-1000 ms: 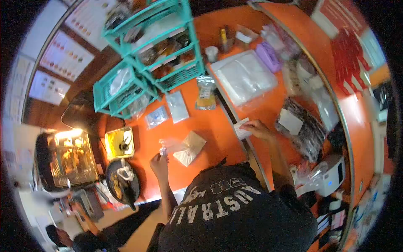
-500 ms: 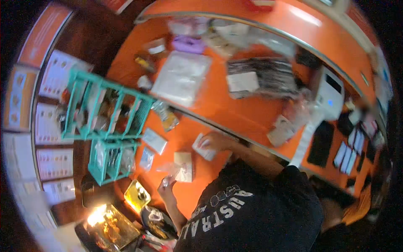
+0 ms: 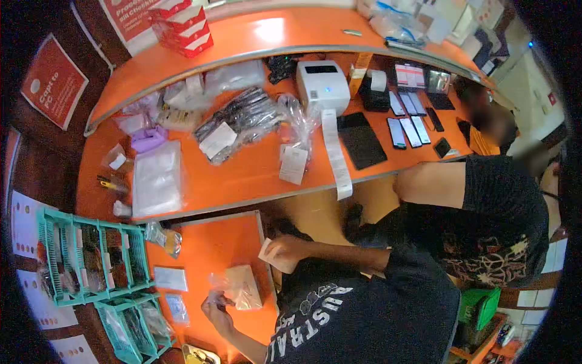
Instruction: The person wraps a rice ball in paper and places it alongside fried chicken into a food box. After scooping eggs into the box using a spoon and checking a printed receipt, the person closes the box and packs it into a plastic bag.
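Observation:
My left hand (image 3: 218, 305) is closed at the clear plastic (image 3: 222, 282) beside a small brown paper packet (image 3: 244, 285) on the orange table (image 3: 227, 233). The fingers seem to pinch the plastic's edge. At the table's right edge, my right hand (image 3: 290, 250) is closed on a pale paper slip (image 3: 267, 252), held off the surface. Left of the packet lie a white flat packet (image 3: 170, 278) and a smaller clear sachet (image 3: 177, 308). Nearer the counter rests a clear pouch (image 3: 165, 240) with brownish contents.
Teal baskets (image 3: 94, 258) of packets stand at left. On the raised counter are plastic sleeves (image 3: 159, 182), black plastic packs (image 3: 242, 118), a label printer (image 3: 323, 87) and several phones (image 3: 405, 131). Another person (image 3: 491, 218) in black stands at right.
The view has swung to the right, showing more counter and another person. My right hand has lifted the paper slip from the table toward its right edge. My left hand stays by the plastic.

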Action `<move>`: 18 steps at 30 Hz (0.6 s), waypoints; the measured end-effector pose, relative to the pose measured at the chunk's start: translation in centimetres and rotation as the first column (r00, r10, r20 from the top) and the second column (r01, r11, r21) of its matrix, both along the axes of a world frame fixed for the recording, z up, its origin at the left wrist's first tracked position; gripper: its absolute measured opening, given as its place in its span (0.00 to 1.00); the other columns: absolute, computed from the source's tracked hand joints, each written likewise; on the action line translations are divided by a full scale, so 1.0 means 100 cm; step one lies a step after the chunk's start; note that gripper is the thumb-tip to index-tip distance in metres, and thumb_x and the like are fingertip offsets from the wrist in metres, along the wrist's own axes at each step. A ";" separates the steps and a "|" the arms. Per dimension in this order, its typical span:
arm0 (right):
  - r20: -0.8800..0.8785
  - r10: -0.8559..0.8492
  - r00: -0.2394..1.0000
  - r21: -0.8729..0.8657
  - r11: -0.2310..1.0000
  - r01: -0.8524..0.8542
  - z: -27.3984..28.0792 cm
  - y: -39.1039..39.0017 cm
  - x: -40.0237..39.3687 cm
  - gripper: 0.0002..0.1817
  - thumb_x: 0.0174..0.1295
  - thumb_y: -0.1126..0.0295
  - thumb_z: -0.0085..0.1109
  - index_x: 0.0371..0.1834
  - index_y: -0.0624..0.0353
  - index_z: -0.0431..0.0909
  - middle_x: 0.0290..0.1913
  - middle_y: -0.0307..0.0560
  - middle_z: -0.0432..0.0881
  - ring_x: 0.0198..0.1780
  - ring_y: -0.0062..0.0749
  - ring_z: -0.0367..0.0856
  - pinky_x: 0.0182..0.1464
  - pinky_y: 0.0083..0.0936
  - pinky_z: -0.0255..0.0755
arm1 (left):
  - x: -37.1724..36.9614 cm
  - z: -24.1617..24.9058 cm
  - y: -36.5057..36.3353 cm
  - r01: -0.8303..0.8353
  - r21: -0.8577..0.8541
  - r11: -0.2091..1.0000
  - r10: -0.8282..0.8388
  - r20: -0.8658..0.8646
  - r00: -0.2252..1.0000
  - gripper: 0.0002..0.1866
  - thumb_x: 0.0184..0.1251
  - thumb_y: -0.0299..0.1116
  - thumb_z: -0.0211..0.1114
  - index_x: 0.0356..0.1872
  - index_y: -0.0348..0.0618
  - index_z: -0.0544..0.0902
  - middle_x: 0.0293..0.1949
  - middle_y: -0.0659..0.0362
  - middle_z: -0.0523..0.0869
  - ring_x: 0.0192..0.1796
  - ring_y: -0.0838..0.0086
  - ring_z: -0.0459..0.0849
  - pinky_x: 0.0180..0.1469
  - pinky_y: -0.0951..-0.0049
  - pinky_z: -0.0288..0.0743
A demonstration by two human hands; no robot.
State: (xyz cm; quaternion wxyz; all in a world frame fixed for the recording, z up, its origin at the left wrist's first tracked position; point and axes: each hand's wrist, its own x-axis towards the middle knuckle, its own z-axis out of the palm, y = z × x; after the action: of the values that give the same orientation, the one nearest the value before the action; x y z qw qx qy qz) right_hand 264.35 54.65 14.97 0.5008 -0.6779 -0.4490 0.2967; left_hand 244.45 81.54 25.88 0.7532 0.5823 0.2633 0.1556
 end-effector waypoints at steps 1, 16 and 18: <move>0.017 -0.010 1.000 0.004 1.000 0.010 0.006 0.001 -0.004 0.19 0.62 0.54 0.58 0.47 0.57 0.83 0.43 0.53 0.85 0.44 0.44 0.84 0.47 0.35 0.76 | 0.002 0.000 -0.003 0.010 0.004 1.000 -0.010 0.017 1.000 0.13 0.68 0.34 0.54 0.38 0.33 0.82 0.22 0.60 0.77 0.20 0.72 0.76 0.25 0.72 0.77; 0.029 -0.072 0.997 0.399 0.915 0.054 0.088 0.097 -0.073 0.29 0.52 0.73 0.69 0.60 0.61 0.73 0.64 0.53 0.74 0.68 0.48 0.69 0.69 0.42 0.63 | 0.015 -0.003 -0.038 -0.029 -0.073 0.997 0.039 0.133 0.990 0.21 0.73 0.28 0.58 0.64 0.32 0.71 0.58 0.50 0.79 0.60 0.65 0.77 0.62 0.66 0.72; 0.035 -0.090 0.995 0.377 0.924 0.070 0.079 0.104 -0.074 0.32 0.52 0.70 0.72 0.61 0.61 0.71 0.63 0.54 0.74 0.68 0.48 0.69 0.69 0.41 0.62 | 0.012 -0.011 -0.045 -0.056 -0.030 0.998 0.060 0.142 0.988 0.20 0.72 0.26 0.58 0.62 0.32 0.72 0.57 0.51 0.80 0.58 0.66 0.79 0.60 0.67 0.74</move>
State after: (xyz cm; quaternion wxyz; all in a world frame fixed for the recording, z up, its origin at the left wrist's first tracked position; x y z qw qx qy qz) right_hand 256.92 65.03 22.86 0.6210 -0.5949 -0.4821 0.1673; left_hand 245.69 77.06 24.77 0.7729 0.5518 0.2275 0.2153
